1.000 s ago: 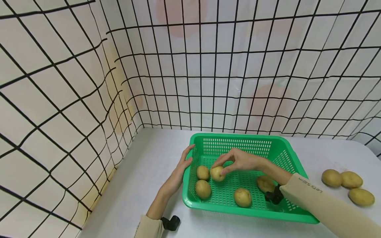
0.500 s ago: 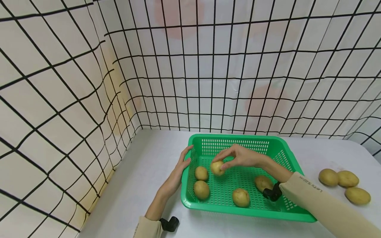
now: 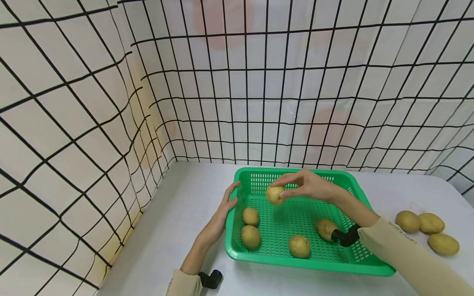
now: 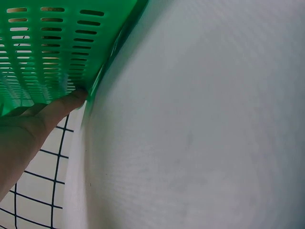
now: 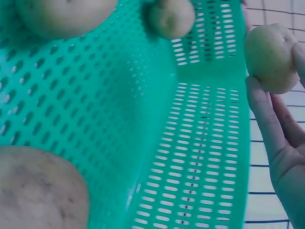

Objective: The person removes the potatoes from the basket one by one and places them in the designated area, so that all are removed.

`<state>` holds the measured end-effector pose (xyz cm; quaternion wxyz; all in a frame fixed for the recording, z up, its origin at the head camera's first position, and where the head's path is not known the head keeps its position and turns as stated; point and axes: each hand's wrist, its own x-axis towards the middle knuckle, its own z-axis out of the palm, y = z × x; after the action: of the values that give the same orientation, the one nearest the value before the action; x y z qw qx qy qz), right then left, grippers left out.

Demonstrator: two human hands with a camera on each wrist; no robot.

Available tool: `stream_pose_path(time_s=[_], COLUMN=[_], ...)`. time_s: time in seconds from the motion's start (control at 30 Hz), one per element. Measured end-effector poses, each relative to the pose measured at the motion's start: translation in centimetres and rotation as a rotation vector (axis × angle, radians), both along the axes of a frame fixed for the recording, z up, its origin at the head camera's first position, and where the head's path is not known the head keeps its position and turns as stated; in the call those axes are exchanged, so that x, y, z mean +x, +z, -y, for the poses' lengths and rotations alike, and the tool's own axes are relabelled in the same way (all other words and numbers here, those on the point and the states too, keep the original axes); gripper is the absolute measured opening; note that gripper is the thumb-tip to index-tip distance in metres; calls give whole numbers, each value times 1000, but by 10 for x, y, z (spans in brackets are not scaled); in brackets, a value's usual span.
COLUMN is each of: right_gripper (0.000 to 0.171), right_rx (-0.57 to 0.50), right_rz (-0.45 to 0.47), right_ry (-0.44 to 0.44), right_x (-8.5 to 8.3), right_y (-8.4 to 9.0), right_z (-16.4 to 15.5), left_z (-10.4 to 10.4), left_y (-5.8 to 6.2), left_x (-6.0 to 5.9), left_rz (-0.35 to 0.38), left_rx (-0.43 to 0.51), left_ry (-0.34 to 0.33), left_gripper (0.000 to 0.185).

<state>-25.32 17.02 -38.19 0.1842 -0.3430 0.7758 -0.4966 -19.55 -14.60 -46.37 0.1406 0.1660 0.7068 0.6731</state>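
Potato (image 3: 275,194) is up in the air right now, pinched in the fingertips of the right hand (image 3: 307,187) over the back-left part of the green basket (image 3: 303,263). It's clear of the basket floor, roughly level with the rim. From the right wrist view you can see the same potato (image 5: 272,57) sitting between the fingers (image 5: 267,119) with the perforated basket wall (image 5: 209,143) behind it.

Left hand (image 3: 222,213) is flat against the outside of the basket's left wall, fingers straight and relaxed, not gripping anything, just resting on it. The left wrist view shows a fingertip (image 4: 71,100) touching the basket's bottom edge (image 4: 57,52) where it meets the white table (image 4: 200,133).

Four more potatoes are lying on the basket floor: two close together near the left wall (image 3: 250,216) (image 3: 251,237), one near the front (image 3: 299,246), and one toward the right (image 3: 326,229), partly behind the right wrist.

Three other potatoes (image 3: 426,224) are bunched up on the table to the right, well apart from the basket. Grid-pattern curtain (image 3: 259,82) runs around the back and left side.
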Motion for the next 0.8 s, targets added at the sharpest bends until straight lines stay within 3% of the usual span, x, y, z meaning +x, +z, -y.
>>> stream_pose_path(time_s=[0.17,0.47,0.8], right_gripper=[38,41,39], right_rx=[-11,-20,46], right_rz=[-27,-44,-93], right_ry=[-23,-147,-257], right_x=[1,8,18], right_y=[12,30,44], right_z=[-8,-21,-40], left_z=[0,1,1], left_y=[0,0,-1], left_x=[0,0,0], left_rz=[-8,-10,-16], left_rx=[8,12,13], left_ry=[-4,-8,-4], left_gripper=[53,52,51])
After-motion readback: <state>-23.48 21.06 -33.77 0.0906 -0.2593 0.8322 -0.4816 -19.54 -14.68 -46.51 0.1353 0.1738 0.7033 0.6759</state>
